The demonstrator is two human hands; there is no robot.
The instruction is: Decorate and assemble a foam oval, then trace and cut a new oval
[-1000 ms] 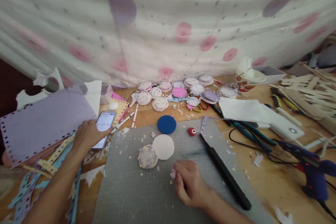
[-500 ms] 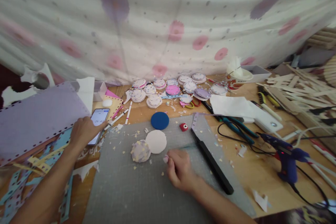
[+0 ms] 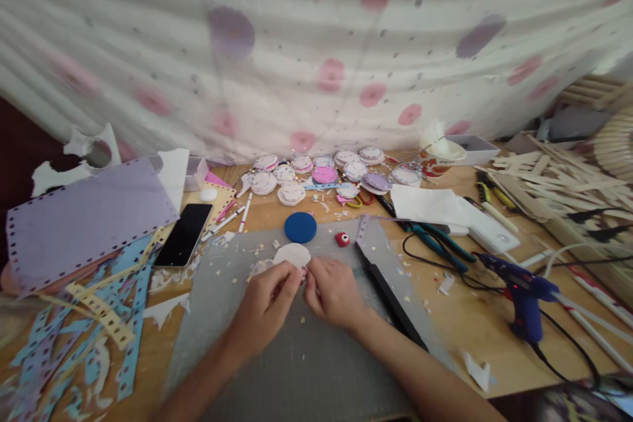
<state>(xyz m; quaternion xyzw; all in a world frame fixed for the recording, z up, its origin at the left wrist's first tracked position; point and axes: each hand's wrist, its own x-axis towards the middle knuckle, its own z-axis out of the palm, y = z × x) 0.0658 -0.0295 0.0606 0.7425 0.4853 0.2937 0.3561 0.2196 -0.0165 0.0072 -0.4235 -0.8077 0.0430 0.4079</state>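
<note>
My left hand (image 3: 271, 297) is closed, its fingertips pinched together over the grey mat (image 3: 257, 376). Right beside it, my right hand (image 3: 332, 287) is closed too. A tiny pinkish piece (image 3: 303, 271) shows between the fingertips of both hands; its shape is too small to make out. Just behind the hands lies a white paper disc (image 3: 293, 254), and my left hand partly covers a patterned disc (image 3: 260, 268). Farther back are a blue disc (image 3: 300, 227) and a small red object with an eye-like spot (image 3: 342, 239).
A black-handled tool (image 3: 393, 300) lies right of my hands. Farther right are teal-handled pliers (image 3: 440, 244) and a blue glue gun (image 3: 527, 300) with its cable. Several decorated discs (image 3: 325, 175) line the back. A phone (image 3: 184, 235) and paper strips (image 3: 99, 323) are at left.
My left hand has moved right, from the phone to beside my right hand, and its fingers have closed. The phone screen has gone dark. The view has shifted slightly.
</note>
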